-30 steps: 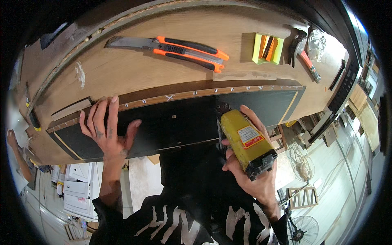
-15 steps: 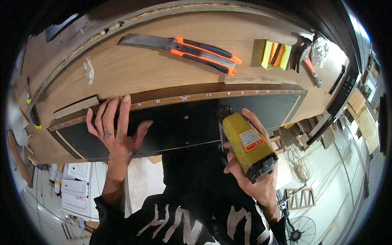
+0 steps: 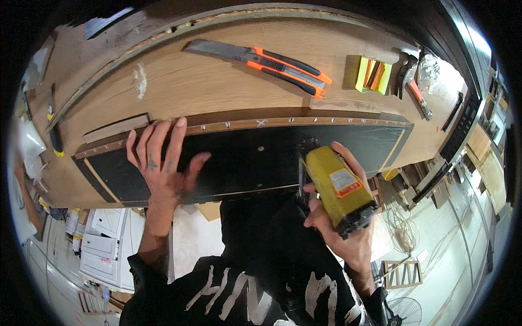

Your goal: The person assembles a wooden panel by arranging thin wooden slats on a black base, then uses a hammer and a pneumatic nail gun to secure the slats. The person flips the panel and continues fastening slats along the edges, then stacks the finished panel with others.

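Observation:
A long black wooden panel lies across the near edge of the bench, with a brown edge strip along its far side bearing several white marks. My left hand rests on the panel's left part, fingers spread over the strip and thumb stretched out to the right. My right hand is wrapped round a yellow and black nail gun above the panel's right half. The tool's dark nose points away from me, over the panel; I cannot tell whether it touches.
On the bench lie a folding saw with orange-black handle, a yellow box of orange strips, a hammer and a wood block. A white cabinet and a fan stand below.
The view has shifted, so the bench and its tools appear slightly to the right. Both hands keep nearly the same places on and over the panel, the right still holding the nail gun.

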Tool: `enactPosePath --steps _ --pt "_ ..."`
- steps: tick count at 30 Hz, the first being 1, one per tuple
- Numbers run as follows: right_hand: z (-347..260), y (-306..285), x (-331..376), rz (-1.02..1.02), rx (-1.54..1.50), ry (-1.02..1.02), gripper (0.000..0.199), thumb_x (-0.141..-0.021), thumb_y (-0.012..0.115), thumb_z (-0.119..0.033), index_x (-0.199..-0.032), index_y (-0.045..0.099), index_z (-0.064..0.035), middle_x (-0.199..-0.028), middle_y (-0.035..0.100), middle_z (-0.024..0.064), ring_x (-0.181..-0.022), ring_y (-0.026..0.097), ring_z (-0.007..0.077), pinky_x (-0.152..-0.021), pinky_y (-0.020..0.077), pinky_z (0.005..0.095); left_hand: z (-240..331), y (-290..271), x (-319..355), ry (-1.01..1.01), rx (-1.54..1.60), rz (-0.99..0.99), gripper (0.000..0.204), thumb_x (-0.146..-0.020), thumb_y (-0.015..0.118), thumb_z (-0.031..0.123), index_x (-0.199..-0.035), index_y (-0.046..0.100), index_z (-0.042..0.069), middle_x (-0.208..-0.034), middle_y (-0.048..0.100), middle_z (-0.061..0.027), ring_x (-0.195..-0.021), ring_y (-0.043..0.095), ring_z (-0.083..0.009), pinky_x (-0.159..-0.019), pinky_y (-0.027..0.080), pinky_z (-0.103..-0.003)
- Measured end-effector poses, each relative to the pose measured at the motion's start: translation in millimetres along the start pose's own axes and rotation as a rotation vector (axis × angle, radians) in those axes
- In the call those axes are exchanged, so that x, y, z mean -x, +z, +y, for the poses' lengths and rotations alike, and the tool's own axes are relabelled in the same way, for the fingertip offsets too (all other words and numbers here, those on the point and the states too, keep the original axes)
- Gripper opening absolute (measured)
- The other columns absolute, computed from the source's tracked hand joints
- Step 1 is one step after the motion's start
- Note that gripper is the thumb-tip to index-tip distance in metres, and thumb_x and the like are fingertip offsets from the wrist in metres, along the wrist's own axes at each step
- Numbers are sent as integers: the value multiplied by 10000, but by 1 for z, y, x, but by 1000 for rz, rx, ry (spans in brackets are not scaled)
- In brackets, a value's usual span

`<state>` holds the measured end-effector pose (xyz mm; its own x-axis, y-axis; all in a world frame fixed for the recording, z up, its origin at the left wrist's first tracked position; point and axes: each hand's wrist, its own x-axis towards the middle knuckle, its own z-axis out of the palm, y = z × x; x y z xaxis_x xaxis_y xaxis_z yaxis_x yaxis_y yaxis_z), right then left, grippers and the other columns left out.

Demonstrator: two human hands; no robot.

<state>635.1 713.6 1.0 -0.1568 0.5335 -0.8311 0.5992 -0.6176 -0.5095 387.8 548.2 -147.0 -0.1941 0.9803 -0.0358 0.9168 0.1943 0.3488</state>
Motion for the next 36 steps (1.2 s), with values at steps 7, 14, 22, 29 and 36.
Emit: enactPosePath --steps 7,14,22,29,36 --pt "37 -10 46 70 76 -121 792 -804 759 -84 -1508 398 -49 -1254 650 237 -1146 671 317 -1006 541 470 -67 -38 50 -134 -170 71 788 -911 678 560 -1485 501 50 -1537 429 -154 -1428 363 -384 -1180 241 -555" --pt "65 19 78 148 86 -321 757 -842 774 -183 -1483 430 27 -1314 599 212 -1118 669 279 -972 567 435 -114 -69 68 -325 -176 19 808 -863 706 595 -1511 493 162 -1551 399 -151 -1438 336 -398 -1183 261 -544" --pt "65 59 84 303 -123 -128 711 -838 744 -92 -1491 467 -36 -1258 671 220 -1115 685 273 -966 567 433 -157 -77 55 -319 75 -102 785 -827 804 501 -1446 534 100 -1499 431 -137 -1409 384 -361 -1159 318 -496" --pt "20 53 18 363 -208 -91 709 -806 629 80 -1489 465 -12 -929 724 143 -554 639 112 -468 531 238 -163 -85 62 -292 180 -123 809 -763 852 429 -1432 543 98 -1436 454 -134 -1330 425 -366 -1119 331 -486" --pt "6 55 8 340 -184 -65 681 -809 606 72 -1475 489 -10 -920 720 138 -561 640 119 -485 539 243 -165 -91 60 -274 156 -173 788 -830 800 466 -1457 521 79 -1422 449 -142 -1323 428 -356 -1113 337 -484"
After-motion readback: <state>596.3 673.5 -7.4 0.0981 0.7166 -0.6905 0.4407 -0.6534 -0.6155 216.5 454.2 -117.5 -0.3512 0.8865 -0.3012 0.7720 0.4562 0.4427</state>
